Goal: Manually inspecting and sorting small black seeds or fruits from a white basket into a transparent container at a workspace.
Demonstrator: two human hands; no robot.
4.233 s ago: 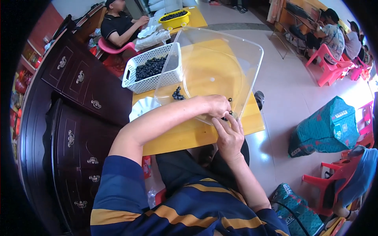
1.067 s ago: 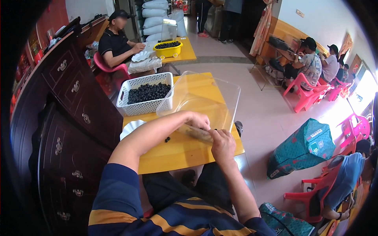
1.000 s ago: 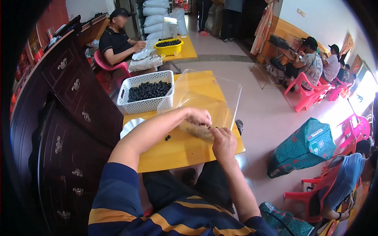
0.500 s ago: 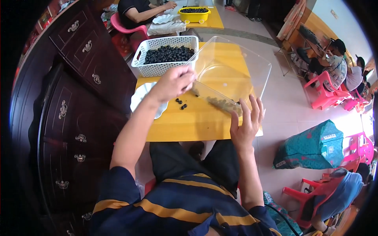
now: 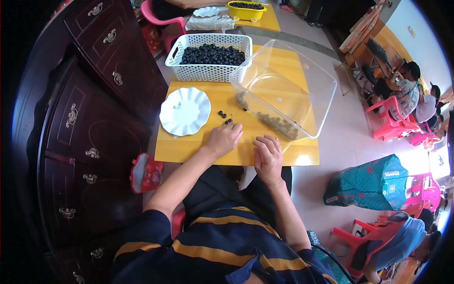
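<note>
While the person is sitting at a small yellow table (image 5: 189, 149), a dark wooden cabinet (image 5: 90, 118) is standing along the left side, and a white scalloped plate (image 5: 184, 111) is lying on the tabletop just left of the hands. Next, the left hand (image 5: 223, 138) is resting palm down, fingers loosely curled, their tips touching or nearly touching a few loose dark berries (image 5: 224, 117); whether it is pinching one I cannot tell. Those berries are lying just ahead of this hand, scattered toward the plate, so the left hand is clearly the nearer one. Behind them a white slotted basket (image 5: 208, 71) is sitting heaped with dark berries. Further right, the right hand (image 5: 267, 156) is lying flat near the table's front edge, fingers lightly spread, holding nothing. Ahead of it a clear plastic tub (image 5: 307, 80) is tilting on its side, pale bits gathered along its lower wall. At far right, other people are sitting on pink chairs (image 5: 392, 125).
</note>
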